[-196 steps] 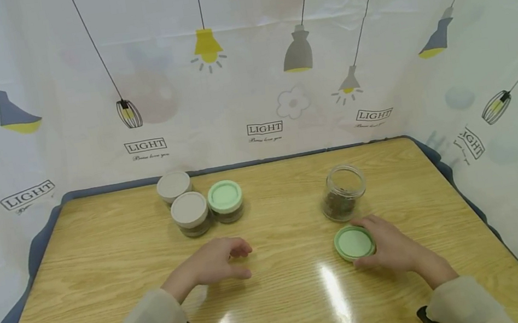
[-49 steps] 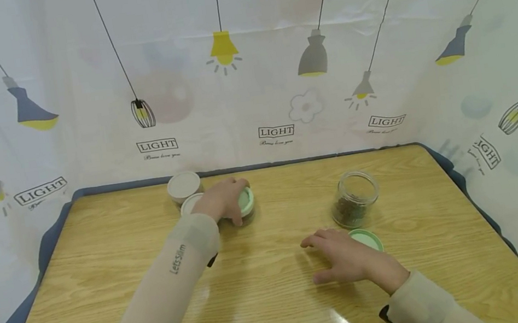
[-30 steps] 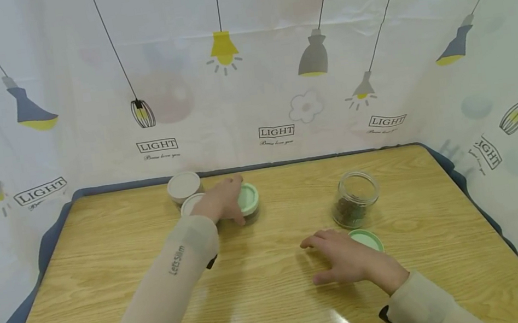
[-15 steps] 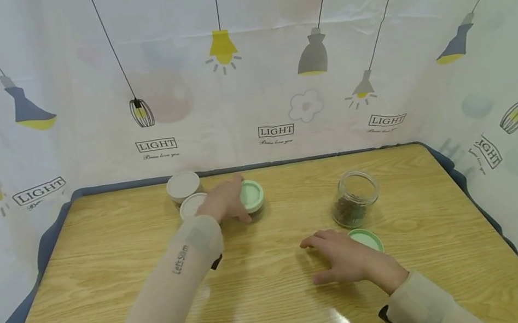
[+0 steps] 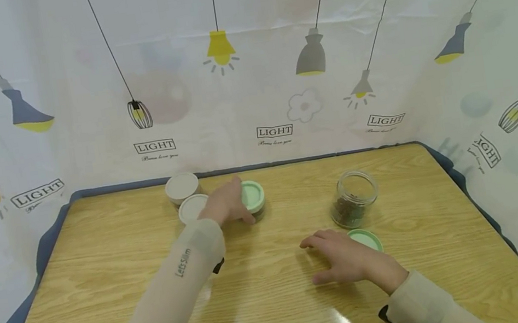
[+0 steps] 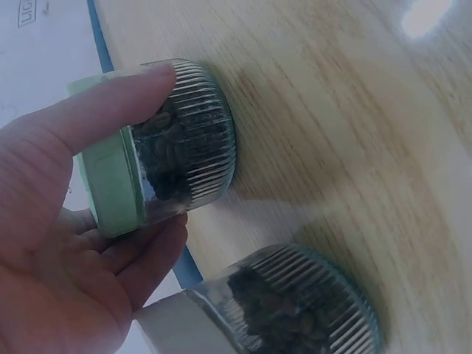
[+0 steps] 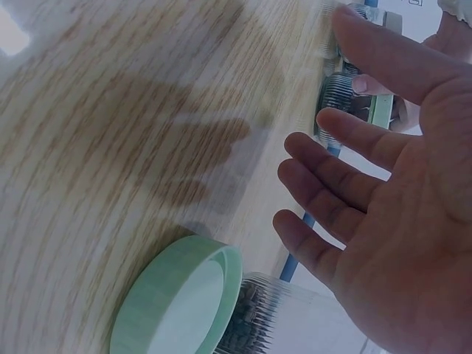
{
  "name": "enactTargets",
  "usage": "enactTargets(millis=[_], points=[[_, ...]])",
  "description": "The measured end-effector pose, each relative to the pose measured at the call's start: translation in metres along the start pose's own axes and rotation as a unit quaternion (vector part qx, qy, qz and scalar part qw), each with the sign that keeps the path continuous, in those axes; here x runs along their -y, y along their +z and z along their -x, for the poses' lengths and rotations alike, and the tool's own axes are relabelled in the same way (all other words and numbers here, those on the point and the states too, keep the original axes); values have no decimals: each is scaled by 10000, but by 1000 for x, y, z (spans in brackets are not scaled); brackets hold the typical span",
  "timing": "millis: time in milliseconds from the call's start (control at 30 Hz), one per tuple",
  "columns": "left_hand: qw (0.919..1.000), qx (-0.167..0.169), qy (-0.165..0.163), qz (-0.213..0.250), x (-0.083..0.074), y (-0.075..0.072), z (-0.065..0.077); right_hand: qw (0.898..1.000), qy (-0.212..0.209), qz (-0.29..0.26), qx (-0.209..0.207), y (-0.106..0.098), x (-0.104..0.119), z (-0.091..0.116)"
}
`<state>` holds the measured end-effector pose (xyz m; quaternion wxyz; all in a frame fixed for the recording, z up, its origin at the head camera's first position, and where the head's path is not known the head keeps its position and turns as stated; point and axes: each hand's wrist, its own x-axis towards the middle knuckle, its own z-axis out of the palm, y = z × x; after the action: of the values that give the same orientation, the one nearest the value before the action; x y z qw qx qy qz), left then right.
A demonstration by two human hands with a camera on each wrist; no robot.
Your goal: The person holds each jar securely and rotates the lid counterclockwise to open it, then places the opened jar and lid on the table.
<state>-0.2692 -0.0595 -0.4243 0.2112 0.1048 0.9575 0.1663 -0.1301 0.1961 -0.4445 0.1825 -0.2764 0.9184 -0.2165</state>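
Note:
My left hand [image 5: 225, 201] grips a ribbed glass jar with a green lid [image 5: 252, 194] on the far left part of the table. In the left wrist view the thumb lies along one side of this jar [image 6: 184, 136] and the fingers curl round the other; dark bits fill it. My right hand [image 5: 344, 255] hovers with spread, empty fingers left of a loose green lid [image 5: 368, 238], covering part of it in the head view. Just behind that lid stands an uncovered glass jar [image 5: 354, 197], partly filled with dark bits.
Two jars with pale grey lids stand left of my left hand, the nearer lid [image 5: 192, 208] partly hidden by it and the farther lid [image 5: 182, 186] close behind. The wooden table [image 5: 279, 302] ends at a printed curtain [image 5: 211, 102].
My left hand has reached the green-lidded jar and shifted it a little right, away from the grey-lidded ones. My right hand, at the loose lid 6.5 s ago, has come off it leftward.

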Motion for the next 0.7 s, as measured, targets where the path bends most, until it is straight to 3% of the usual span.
enactTargets(millis=[400, 700], points=[[9985, -414, 287, 208, 0, 8, -1, 10000, 35, 45, -16, -3, 1, 3], [9908, -888, 793, 643, -9, 9, 2, 10000, 89, 5, -45, -6, 2, 7]])
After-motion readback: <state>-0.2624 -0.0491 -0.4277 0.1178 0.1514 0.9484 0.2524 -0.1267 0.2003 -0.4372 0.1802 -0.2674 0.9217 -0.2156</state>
